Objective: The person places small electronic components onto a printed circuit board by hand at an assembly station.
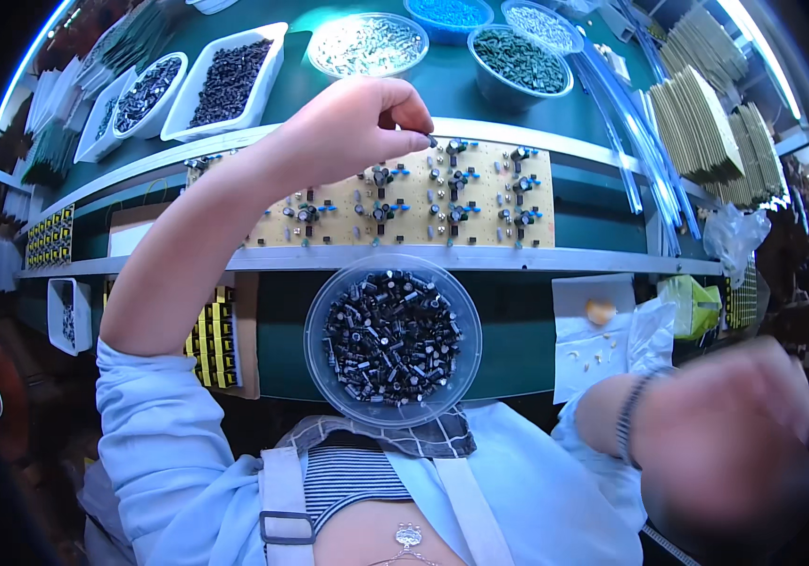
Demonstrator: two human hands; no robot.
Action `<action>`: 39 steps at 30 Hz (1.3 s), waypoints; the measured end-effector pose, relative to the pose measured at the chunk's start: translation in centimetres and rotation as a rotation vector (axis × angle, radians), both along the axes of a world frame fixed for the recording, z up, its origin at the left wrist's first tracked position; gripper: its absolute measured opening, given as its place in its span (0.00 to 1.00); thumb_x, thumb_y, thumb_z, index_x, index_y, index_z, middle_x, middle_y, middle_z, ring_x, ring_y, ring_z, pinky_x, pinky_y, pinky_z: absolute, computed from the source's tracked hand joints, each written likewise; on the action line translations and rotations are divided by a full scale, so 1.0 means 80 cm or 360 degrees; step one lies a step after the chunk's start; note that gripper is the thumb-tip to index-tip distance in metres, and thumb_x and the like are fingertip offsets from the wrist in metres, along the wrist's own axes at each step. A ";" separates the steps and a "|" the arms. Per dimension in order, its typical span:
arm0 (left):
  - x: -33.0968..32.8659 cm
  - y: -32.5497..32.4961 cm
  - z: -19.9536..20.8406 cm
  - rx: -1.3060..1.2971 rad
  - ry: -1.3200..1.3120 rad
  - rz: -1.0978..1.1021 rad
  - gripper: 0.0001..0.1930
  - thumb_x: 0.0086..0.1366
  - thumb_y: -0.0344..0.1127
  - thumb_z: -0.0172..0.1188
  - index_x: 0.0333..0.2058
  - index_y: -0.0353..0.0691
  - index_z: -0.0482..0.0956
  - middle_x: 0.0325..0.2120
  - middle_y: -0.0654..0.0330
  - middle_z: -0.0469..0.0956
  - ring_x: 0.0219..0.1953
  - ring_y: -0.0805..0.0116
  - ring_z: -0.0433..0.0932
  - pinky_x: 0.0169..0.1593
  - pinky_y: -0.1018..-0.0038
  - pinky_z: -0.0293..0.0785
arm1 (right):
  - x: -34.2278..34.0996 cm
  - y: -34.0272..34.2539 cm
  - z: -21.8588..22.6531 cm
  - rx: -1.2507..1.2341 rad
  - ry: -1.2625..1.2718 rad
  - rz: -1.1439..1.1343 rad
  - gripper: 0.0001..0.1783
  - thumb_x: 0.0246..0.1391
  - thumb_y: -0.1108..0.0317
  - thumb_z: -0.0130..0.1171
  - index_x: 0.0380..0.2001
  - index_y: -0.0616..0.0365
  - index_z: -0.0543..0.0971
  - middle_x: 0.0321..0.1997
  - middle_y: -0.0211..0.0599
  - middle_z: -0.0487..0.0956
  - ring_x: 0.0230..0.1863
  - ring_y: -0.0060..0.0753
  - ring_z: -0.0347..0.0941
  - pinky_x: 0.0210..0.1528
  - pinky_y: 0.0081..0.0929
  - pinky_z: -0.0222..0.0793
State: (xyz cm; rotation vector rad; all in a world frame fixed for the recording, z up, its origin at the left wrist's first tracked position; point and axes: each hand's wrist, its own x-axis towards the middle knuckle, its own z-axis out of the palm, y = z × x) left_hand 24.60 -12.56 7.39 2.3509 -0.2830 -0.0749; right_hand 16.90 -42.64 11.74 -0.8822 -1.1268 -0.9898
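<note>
My left hand (362, 123) reaches across to the far side of the tan circuit board (324, 226). Between its thumb and forefinger is a small dark electronic component (432, 141), held just above the board's far edge; its exact kind is too small to tell. Rows of black, blue and grey parts stand upright on the board, which lies between two metal rails. Out at the right, my right hand (725, 424) is raised and smeared by motion, so its fingers cannot be read. A clear round tub (313, 363) of black cylindrical capacitors (390, 335) sits close to my body.
Along the back stand white trays (271, 71) of dark parts and bowls (520, 66) of green, blue and pale parts. Plastic tubes (626, 141) and stacked tan boards (697, 127) lie right. Yellow-and-black parts (218, 340) are at left; white paper (579, 354) holds food scraps.
</note>
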 end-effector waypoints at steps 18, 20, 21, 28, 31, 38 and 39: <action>0.050 0.009 -0.039 0.0902 -0.0670 -0.0337 0.07 0.63 0.35 0.61 0.34 0.39 0.82 0.34 0.58 0.80 0.39 0.63 0.77 0.45 0.68 0.74 | 0.016 0.124 -0.124 -0.2658 0.0113 0.0269 0.06 0.55 0.64 0.59 0.33 0.52 0.78 0.36 0.33 0.77 0.36 0.35 0.72 0.44 0.31 0.67; 0.050 0.008 -0.038 0.0980 -0.0739 -0.0385 0.06 0.62 0.35 0.62 0.33 0.41 0.81 0.33 0.59 0.79 0.40 0.63 0.76 0.46 0.68 0.73 | 0.018 0.122 -0.125 -0.2569 0.0111 0.0330 0.06 0.54 0.64 0.60 0.33 0.53 0.78 0.36 0.33 0.77 0.36 0.35 0.72 0.44 0.31 0.67; 0.049 0.008 -0.038 0.1019 -0.0774 -0.0410 0.05 0.62 0.36 0.62 0.33 0.42 0.81 0.33 0.60 0.79 0.41 0.64 0.75 0.46 0.68 0.73 | 0.018 0.122 -0.126 -0.2525 0.0110 0.0360 0.06 0.54 0.64 0.60 0.33 0.53 0.79 0.37 0.33 0.77 0.36 0.35 0.72 0.44 0.31 0.68; 0.037 -0.006 -0.034 0.1201 -0.1053 -0.0455 0.04 0.61 0.33 0.63 0.35 0.44 0.81 0.35 0.63 0.76 0.41 0.66 0.73 0.48 0.72 0.71 | 0.019 0.112 -0.113 -0.2035 0.0559 0.0453 0.09 0.49 0.73 0.62 0.37 0.58 0.81 0.38 0.34 0.78 0.33 0.33 0.72 0.40 0.26 0.69; 0.017 -0.004 -0.026 0.0890 -0.1147 -0.0462 0.05 0.60 0.33 0.63 0.36 0.46 0.81 0.37 0.63 0.75 0.42 0.67 0.72 0.49 0.71 0.69 | 0.037 0.089 -0.103 -0.1776 0.0932 0.0406 0.14 0.46 0.79 0.62 0.39 0.61 0.82 0.38 0.35 0.78 0.32 0.31 0.72 0.37 0.24 0.70; -0.015 -0.007 -0.057 0.0987 -0.1412 -0.0589 0.07 0.59 0.32 0.61 0.37 0.45 0.80 0.37 0.60 0.73 0.40 0.65 0.72 0.46 0.69 0.69 | 0.093 0.048 -0.104 -0.1167 0.1745 0.0212 0.09 0.56 0.82 0.60 0.41 0.67 0.81 0.41 0.43 0.83 0.39 0.27 0.80 0.44 0.14 0.75; -0.019 -0.009 -0.055 0.0958 -0.1427 -0.0568 0.08 0.59 0.32 0.61 0.38 0.45 0.80 0.37 0.59 0.73 0.39 0.65 0.72 0.44 0.69 0.70 | 0.103 0.046 -0.104 -0.1168 0.1748 0.0199 0.09 0.56 0.82 0.60 0.41 0.67 0.81 0.41 0.43 0.83 0.39 0.27 0.80 0.44 0.14 0.75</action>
